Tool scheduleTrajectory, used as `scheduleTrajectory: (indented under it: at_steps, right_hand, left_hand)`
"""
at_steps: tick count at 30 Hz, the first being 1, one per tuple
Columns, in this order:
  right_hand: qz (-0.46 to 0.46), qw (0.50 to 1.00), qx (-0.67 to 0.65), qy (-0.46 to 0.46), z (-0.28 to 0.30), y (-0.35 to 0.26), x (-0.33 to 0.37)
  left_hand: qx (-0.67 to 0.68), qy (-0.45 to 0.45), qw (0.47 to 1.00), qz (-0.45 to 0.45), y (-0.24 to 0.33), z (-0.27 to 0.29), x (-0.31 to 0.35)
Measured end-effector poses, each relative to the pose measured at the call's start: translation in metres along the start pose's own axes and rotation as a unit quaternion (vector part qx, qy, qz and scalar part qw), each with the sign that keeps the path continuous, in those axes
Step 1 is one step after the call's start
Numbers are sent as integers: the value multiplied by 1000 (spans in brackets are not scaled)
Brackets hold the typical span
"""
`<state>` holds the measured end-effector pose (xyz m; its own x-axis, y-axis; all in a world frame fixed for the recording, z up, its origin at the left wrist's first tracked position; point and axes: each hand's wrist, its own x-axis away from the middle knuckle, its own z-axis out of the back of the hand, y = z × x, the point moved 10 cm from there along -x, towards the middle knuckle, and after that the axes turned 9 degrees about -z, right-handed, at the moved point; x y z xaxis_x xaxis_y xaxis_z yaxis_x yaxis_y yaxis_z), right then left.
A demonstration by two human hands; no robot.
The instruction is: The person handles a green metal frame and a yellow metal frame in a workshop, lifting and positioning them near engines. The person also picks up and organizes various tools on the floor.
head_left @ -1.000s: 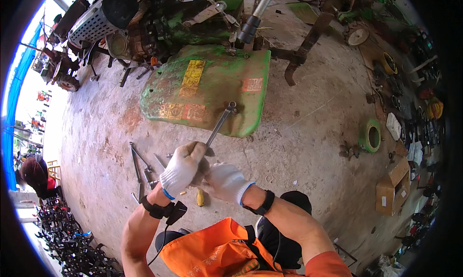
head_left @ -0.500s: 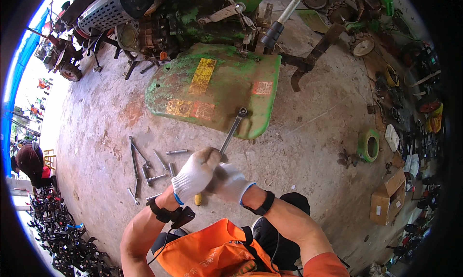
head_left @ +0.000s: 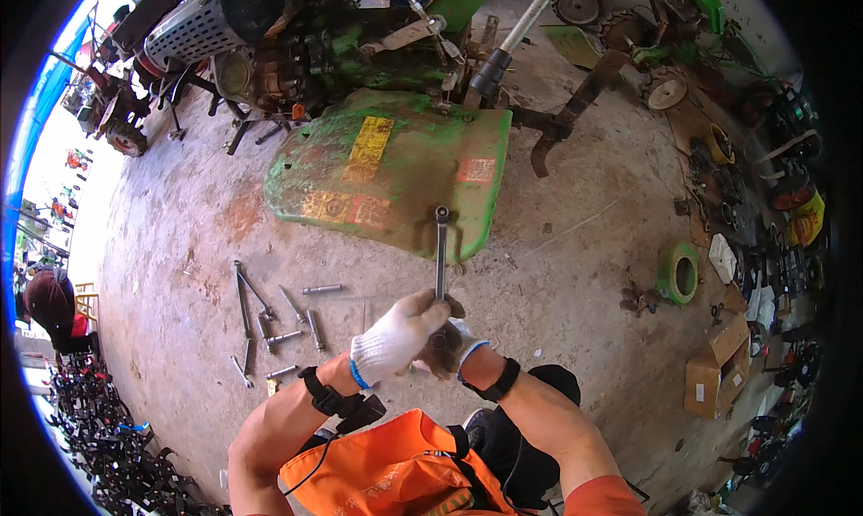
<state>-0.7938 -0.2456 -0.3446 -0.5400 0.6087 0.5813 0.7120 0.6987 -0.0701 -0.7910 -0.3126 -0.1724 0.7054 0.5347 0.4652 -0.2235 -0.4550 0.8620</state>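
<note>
Steel wrench (head_left: 441, 251), slim and shiny with a ring end on top, is standing pretty much upright in front of the person, over the concrete floor (head_left: 575, 246) just short of the green cover's near edge. Left hand (head_left: 395, 336) in a white knit glove with a blue cuff is wrapped tight round the bottom of the shaft, fingers fully curled. Right hand (head_left: 447, 350) is tucked right against it, glove looking grubby and darker, also curled in; can't tell if it's actually gripping the wrench or just pressed on the left hand, it's mostly hidden.

Green cover (head_left: 391, 170) is a curved sheet-metal panel, paint chipped and scuffed, with yellow and red stickers on it, lying flat below the machine (head_left: 297, 48), which is all greasy metal plus a perforated silver guard. Floor is rough, dusty, stained grey-brown.

Toward the floor's left side there's a loose scatter of tools (head_left: 274, 323): long thin steel bars and short sockets. Over on the right sits a green roll (head_left: 679, 273), and a cardboard box (head_left: 719, 368) nearer the right edge.
</note>
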Motion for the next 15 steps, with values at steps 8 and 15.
scheduleTrajectory:
  at_steps: [8,15]
  right_hand:
    - [167,720,672,40,-80,-34,21]
    - [129,349,920,123,-125,-13,-5]
  left_hand:
    - [-218,-104,969,-52,32,25,60]
    - [-146,60,980,122,-86,182,172]
